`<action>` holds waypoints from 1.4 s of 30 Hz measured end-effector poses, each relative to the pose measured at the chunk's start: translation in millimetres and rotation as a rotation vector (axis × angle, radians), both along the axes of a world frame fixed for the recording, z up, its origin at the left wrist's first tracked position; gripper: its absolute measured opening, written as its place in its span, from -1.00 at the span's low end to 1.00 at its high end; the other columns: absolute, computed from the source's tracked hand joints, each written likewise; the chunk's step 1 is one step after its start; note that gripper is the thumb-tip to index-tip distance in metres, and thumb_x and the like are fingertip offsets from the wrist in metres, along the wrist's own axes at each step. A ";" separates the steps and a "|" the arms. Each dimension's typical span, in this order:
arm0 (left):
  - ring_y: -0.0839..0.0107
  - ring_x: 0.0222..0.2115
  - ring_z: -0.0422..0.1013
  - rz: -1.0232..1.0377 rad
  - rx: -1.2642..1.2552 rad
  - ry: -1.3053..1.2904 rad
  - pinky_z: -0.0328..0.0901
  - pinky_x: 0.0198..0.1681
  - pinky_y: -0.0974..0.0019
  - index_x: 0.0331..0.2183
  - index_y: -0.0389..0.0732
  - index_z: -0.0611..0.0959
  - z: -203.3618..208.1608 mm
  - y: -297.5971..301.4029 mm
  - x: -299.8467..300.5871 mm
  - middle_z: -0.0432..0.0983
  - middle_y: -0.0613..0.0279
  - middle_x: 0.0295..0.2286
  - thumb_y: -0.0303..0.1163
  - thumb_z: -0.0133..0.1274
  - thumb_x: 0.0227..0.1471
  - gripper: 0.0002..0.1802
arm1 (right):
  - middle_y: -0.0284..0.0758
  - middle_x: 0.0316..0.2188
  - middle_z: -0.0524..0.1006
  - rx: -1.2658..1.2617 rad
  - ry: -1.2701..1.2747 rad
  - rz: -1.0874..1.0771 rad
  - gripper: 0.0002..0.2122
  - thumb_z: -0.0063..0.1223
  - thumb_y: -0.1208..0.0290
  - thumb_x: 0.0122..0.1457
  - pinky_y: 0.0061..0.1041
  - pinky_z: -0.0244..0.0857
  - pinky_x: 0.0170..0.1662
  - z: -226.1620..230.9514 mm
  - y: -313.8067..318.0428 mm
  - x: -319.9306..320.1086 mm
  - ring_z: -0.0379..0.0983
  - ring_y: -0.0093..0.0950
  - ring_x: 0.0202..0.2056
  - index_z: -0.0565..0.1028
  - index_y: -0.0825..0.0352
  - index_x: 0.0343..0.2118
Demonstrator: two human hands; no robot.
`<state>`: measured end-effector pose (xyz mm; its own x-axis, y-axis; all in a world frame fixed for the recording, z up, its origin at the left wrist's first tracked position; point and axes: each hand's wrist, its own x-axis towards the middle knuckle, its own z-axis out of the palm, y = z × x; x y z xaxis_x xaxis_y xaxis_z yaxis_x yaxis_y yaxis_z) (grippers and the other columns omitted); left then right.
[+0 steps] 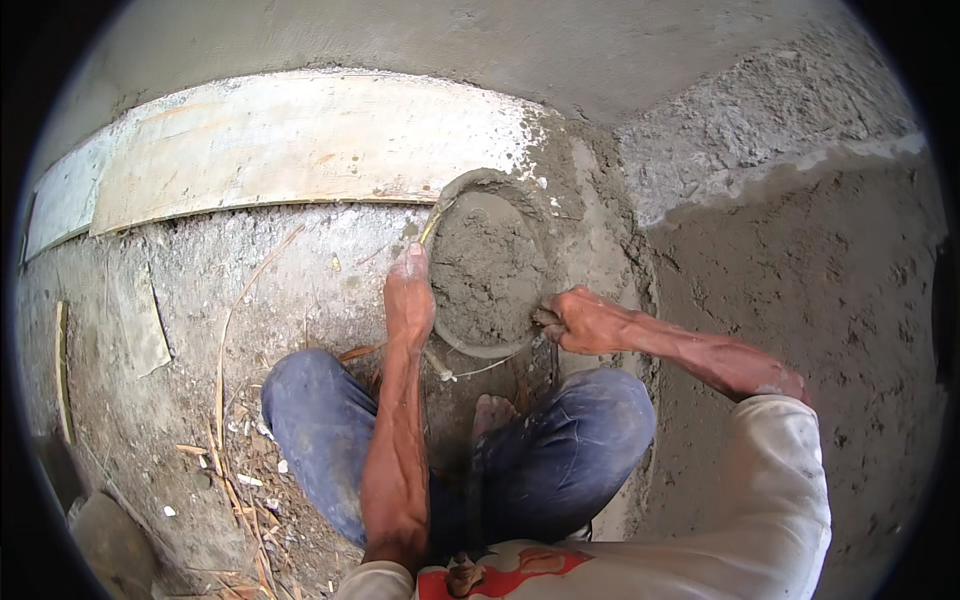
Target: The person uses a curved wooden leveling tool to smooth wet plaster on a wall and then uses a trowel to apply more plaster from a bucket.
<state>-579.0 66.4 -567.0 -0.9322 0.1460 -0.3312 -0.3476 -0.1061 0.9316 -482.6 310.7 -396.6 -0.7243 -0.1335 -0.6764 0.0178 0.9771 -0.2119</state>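
A round pan caked with grey mortar stands on the ground in front of my knees. Wet, lumpy mortar fills it. My left hand is closed at the pan's left rim, thumb on top; a thin yellow strip runs up from the thumb along the edge. At the pan's right side, my right hand is wrapped round a short, mortar-caked handle. The rest of that tool is hidden or blends into the mortar.
A pale, mortar-spattered board lies along the base of the plastered wall. Damp grey mortar covers the surface at right. Wood strips and rubble lie at left. My bent knees flank the pan's near side.
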 end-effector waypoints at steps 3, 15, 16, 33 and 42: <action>0.23 -0.27 0.44 -0.019 -0.129 0.049 0.36 -0.08 0.08 0.05 -0.43 0.66 16.1 -0.5 1.6 0.63 0.02 -0.29 0.05 -0.16 0.51 -0.34 | -0.09 -0.52 0.56 -0.190 -0.021 -0.225 -0.78 0.18 0.42 0.32 -0.17 0.34 -0.42 -39.1 -29.5 -4.3 0.54 -0.18 -0.51 0.52 0.53 -0.17; 0.34 -0.38 0.31 -0.006 -0.133 -0.019 0.33 -0.20 0.10 0.02 -0.44 0.68 30.5 -14.8 -3.7 0.50 0.15 -0.42 0.12 -0.20 0.51 -0.27 | -0.37 -0.48 0.45 -1.240 -0.608 -1.341 -0.65 0.02 0.22 0.50 -0.52 0.19 -0.69 -27.7 2.1 3.1 0.33 -0.60 -0.69 0.49 0.48 0.04; 0.31 -0.24 0.36 -0.047 -0.112 -0.074 0.33 -0.09 0.11 0.07 -0.46 0.64 29.2 -14.8 -5.1 0.55 0.09 -0.27 0.11 -0.20 0.51 -0.26 | -0.37 -0.48 0.45 -1.239 -0.616 -1.340 -0.65 0.02 0.22 0.50 -0.52 0.19 -0.69 -26.8 10.4 7.8 0.33 -0.60 -0.69 0.49 0.48 0.04; 0.31 -0.40 0.32 -0.030 -0.081 -0.068 0.28 -0.27 0.08 -0.08 -0.47 0.68 18.8 -4.3 -4.5 0.47 0.16 -0.47 0.11 -0.17 0.50 -0.27 | 0.13 -0.56 0.56 0.074 0.452 0.114 -0.78 0.15 0.46 0.21 -0.01 0.49 -0.37 -13.0 24.7 -20.9 0.61 0.12 -0.43 0.47 0.56 -0.22; 0.30 -0.28 0.39 0.010 -0.128 -0.063 0.34 -0.13 0.11 -0.02 -0.48 0.67 27.1 -19.1 -3.7 0.60 0.05 -0.32 0.03 -0.18 0.52 -0.32 | -0.02 -0.30 0.65 0.275 0.354 0.420 -0.75 0.08 0.49 0.23 -0.03 0.55 -0.35 65.6 -7.5 -14.9 0.67 0.02 -0.35 0.51 0.46 -0.06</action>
<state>-582.7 47.3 -539.9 -0.9100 0.0899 -0.4046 -0.4056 0.0082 0.9140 -497.5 303.1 -331.0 -0.8349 -0.3107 -0.4543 -0.4058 0.9051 0.1268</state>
